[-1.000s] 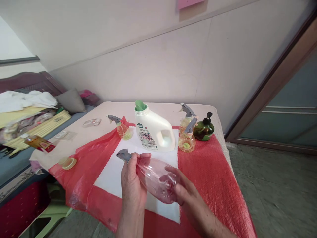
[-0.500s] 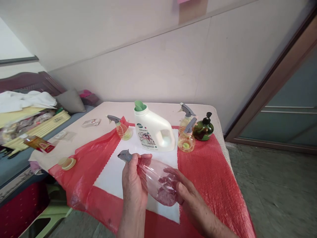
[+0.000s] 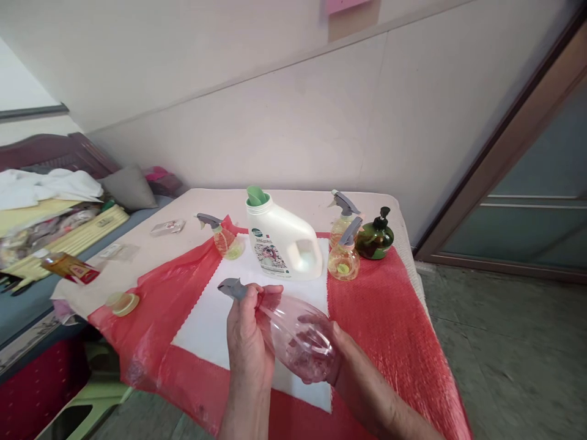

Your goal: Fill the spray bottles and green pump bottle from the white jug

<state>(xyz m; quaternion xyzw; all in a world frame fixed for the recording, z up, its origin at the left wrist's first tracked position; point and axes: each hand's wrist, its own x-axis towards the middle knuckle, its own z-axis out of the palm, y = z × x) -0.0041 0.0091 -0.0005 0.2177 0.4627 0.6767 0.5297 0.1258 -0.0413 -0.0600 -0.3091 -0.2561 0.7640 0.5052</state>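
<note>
Left hand (image 3: pixel 250 336) grasping pink bottle (image 3: pixel 285 324), right hand (image 3: pixel 347 360) seemingly too, jug (image 3: pixel 277 232), 3 sprayers (image 3: pixel 343 263) beyond

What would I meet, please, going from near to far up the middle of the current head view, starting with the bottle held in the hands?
Pink spray bottle, white jug, pale far strip of the tabletop, wall.
</note>
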